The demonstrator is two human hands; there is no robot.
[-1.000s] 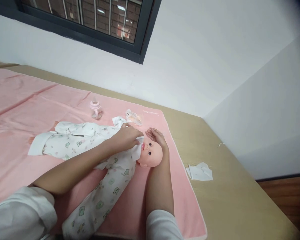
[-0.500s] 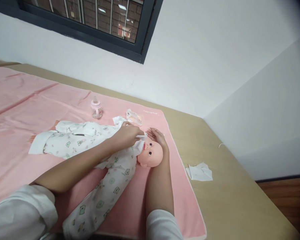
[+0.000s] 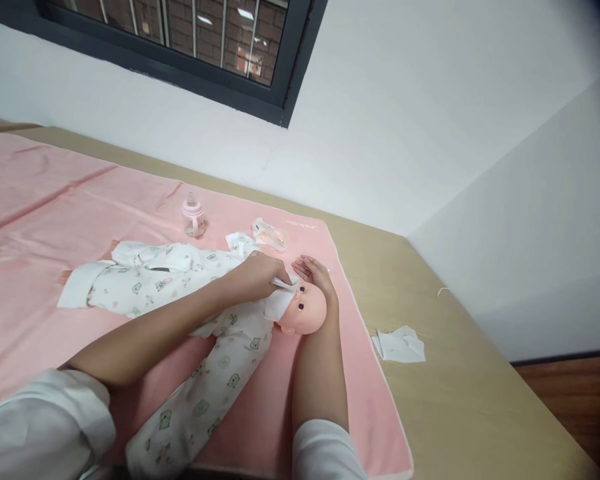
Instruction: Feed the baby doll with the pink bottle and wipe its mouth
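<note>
A baby doll (image 3: pixel 307 313) in white pyjamas with green bear prints lies on its back, head toward the right. My left hand (image 3: pixel 263 275) is closed on a white tissue (image 3: pixel 279 301), which lies over the doll's mouth and chin. The doll's eyes stay uncovered. Behind the doll's head passes my right arm, with the head resting against the wrist and forearm. My right hand (image 3: pixel 314 272) shows on the far side of the head, its fingers stretched out and slightly curved, nothing between them.
A pink blanket (image 3: pixel 80 207) covers much of the wooden surface (image 3: pixel 460 387). Beyond the doll stand a pink-topped baby bottle (image 3: pixel 193 217) and a clear plastic packet (image 3: pixel 269 235). Another white tissue (image 3: pixel 401 344) lies right of the blanket. A white wall (image 3: pixel 360 153) with a window borders the back.
My left hand has turned and shifted slightly, and the tissue now covers the doll's mouth, which showed before. My right hand has stayed in place.
</note>
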